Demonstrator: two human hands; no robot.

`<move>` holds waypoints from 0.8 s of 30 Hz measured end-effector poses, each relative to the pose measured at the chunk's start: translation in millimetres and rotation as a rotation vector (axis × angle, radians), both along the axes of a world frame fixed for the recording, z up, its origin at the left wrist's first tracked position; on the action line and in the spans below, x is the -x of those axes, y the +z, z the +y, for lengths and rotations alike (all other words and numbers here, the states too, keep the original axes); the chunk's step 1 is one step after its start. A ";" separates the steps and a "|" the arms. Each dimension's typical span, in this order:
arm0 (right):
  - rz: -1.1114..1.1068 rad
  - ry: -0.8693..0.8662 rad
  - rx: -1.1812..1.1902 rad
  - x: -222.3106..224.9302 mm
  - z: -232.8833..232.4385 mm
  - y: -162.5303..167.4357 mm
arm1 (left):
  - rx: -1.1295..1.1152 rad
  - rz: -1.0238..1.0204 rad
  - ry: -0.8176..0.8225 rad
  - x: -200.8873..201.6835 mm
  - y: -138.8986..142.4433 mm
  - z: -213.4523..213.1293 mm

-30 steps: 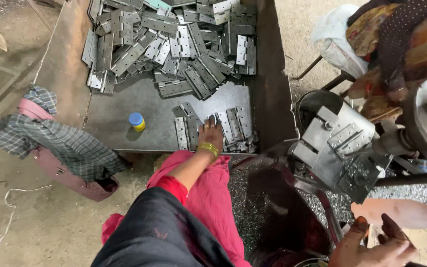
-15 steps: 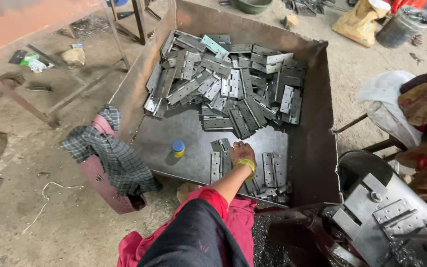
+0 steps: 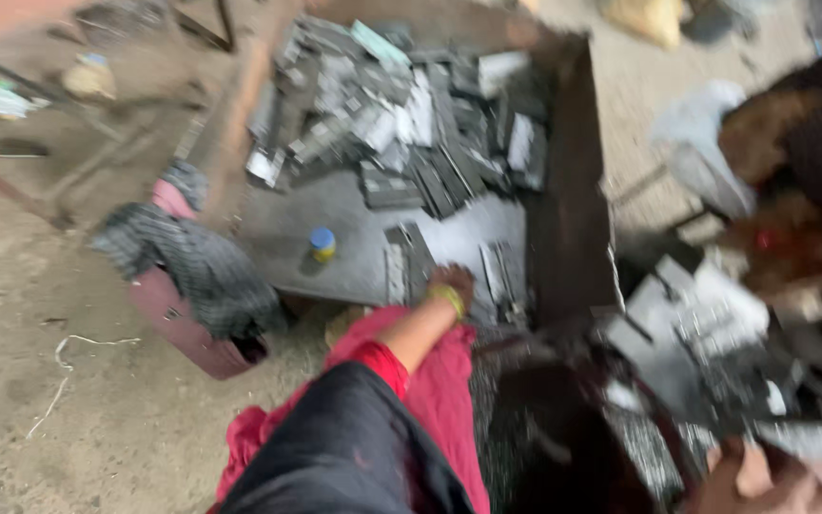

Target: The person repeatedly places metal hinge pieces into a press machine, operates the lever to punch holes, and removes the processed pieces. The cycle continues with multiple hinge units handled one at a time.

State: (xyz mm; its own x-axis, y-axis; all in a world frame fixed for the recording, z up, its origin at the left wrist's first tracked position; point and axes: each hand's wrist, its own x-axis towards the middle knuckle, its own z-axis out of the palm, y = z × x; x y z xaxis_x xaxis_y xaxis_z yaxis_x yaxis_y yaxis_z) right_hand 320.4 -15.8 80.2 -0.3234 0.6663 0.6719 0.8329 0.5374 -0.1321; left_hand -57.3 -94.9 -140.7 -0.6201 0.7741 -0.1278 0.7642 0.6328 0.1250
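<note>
The left hand (image 3: 451,281) reaches into the big metal tray (image 3: 577,190) and rests on the flat metal brackets (image 3: 406,257) at its near edge, just right of the small yellow bottle (image 3: 322,245); blur hides whether its fingers are apart or closed. The right hand (image 3: 758,481) sits low, beyond the tray's right wall, its fingers equally unclear. The brackets look stiff, heavy and sharp-edged, best pinched across their long sides.

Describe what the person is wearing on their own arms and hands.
The left arm has a dark, near-black sleeve over a red cuff that ends partway down the forearm. A yellow band circles the wrist just below the left hand, which is bare, with no glove. The right hand shows only at the bottom edge, also bare; the blur hides any sleeve or wristwear there.
</note>
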 end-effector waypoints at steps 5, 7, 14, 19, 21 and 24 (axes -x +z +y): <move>-0.019 -0.049 0.053 -29.8 -15.8 -21.0 | 0.131 -0.087 -0.050 3.3 3.1 -9.7; -0.029 -0.044 0.005 -28.1 -18.4 -23.5 | 0.169 -0.140 -0.063 0.7 10.4 -14.7; -0.063 -0.059 0.012 -24.7 -19.6 -15.0 | 0.078 -0.111 -0.099 0.8 18.5 -3.9; -0.058 -0.089 0.041 -22.3 -20.3 -17.2 | 0.084 -0.199 -0.082 10.6 -2.0 -3.9; -0.050 -0.100 0.062 -20.2 -20.8 -15.8 | -0.060 -0.130 -0.111 9.6 -11.1 -12.8; -0.044 -0.092 0.086 -17.2 -21.8 -10.1 | -0.248 -0.046 -0.111 3.3 -19.4 -31.7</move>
State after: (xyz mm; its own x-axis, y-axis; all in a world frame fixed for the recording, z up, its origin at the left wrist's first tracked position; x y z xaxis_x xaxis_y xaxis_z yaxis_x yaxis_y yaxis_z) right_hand 337.7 -37.5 70.2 -0.2866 0.7493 0.5970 0.8841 0.4469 -0.1365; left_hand -60.6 -126.6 -160.1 -0.5273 0.8484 0.0476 0.8172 0.4910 0.3019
